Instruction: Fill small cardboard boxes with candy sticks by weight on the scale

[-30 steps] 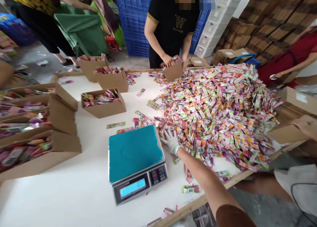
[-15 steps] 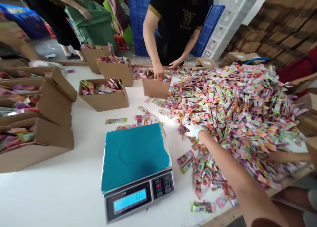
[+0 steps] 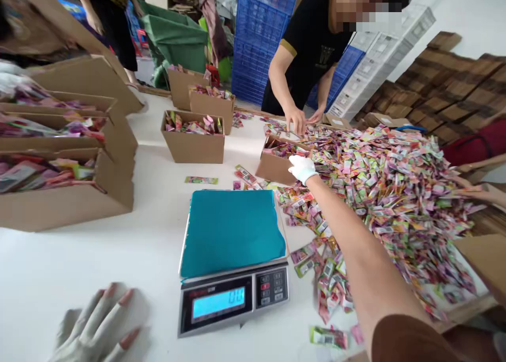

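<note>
My right hand (image 3: 302, 169), in a white glove, is at the near rim of a small cardboard box (image 3: 272, 168) part filled with packets. Its fingers are closed over that edge. The box stands slightly tilted beside the pile of small colourful packets (image 3: 379, 183). My left hand (image 3: 97, 328) wears a glove with bare fingertips and lies over the white table (image 3: 154, 262), fingers spread, holding nothing. Between my hands stands a digital scale (image 3: 235, 235) with a teal top and a lit display showing zeros. Several loose packets (image 3: 328, 336) lie right of the scale.
Filled cardboard boxes (image 3: 193, 146) stand at the back left, with a row of larger ones (image 3: 67, 204) along the left. Across the table, a person (image 3: 308, 61) in a black shirt reaches toward the packets. Other people work at the sides. Blue crates (image 3: 255, 46) are stacked behind.
My right hand has moved from the packets at the pile's edge up to the small box. The person across has let go of that box. My left hand has come into view.
</note>
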{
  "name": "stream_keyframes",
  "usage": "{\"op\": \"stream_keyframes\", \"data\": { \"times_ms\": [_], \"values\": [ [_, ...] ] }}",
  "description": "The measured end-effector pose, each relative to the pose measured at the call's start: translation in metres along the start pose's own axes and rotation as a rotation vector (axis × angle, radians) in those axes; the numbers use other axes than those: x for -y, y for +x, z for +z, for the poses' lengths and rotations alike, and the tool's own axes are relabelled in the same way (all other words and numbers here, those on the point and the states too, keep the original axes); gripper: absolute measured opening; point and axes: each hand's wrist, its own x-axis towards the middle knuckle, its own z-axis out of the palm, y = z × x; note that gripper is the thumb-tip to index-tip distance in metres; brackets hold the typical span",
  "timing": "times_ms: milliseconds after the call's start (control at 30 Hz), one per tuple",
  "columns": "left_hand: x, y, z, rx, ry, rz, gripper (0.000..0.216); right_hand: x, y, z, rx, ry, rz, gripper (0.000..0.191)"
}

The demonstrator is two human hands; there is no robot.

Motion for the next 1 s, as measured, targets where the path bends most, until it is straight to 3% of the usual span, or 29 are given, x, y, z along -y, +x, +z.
{"op": "stream_keyframes", "data": {
  "times_ms": [133, 267, 333, 400, 533, 633, 700, 767, 833, 900, 1000],
  "values": [
    [-0.004, 0.003, -0.002, 0.002, 0.059, 0.040, 0.076, 0.014, -0.045, -0.030, -0.114, -0.009, -0.012, 0.022],
    [-0.010, 0.006, -0.008, 0.113, 0.119, 0.026, 0.077, 0.036, -0.127, -0.090, -0.331, -0.002, -0.102, 0.020],
    [-0.015, 0.008, -0.012, 0.133, 0.126, 0.027, 0.077, 0.060, -0.167, -0.111, -0.353, 0.008, -0.163, 0.020],
    [-0.021, 0.009, -0.018, 0.136, 0.127, 0.015, 0.078, 0.092, -0.197, -0.116, -0.284, 0.010, -0.238, 0.022],
    [-0.036, 0.007, -0.026, 0.155, 0.119, -0.067, 0.079, 0.150, -0.227, -0.100, -0.120, -0.007, -0.351, 0.029],
    [-0.048, 0.002, -0.031, 0.147, 0.110, -0.144, 0.078, 0.162, -0.244, -0.101, -0.143, -0.004, -0.347, 0.048],
    [-0.054, -0.003, -0.035, 0.133, 0.096, -0.173, 0.077, 0.150, -0.256, -0.102, -0.230, 0.045, -0.351, 0.065],
    [-0.059, -0.006, -0.037, 0.117, 0.070, -0.169, 0.076, 0.124, -0.265, -0.091, -0.372, 0.162, -0.298, 0.075],
    [-0.062, -0.007, -0.039, 0.100, 0.036, -0.152, 0.076, 0.091, -0.272, -0.060, -0.461, 0.293, -0.174, 0.076],
    [-0.063, -0.007, -0.040, 0.091, 0.005, -0.145, 0.077, 0.058, -0.282, -0.013, -0.373, 0.341, -0.016, 0.077],
    [-0.063, -0.006, -0.040, 0.093, -0.013, -0.156, 0.077, 0.026, -0.306, 0.061, -0.065, 0.240, 0.131, 0.083]
  ]
}}
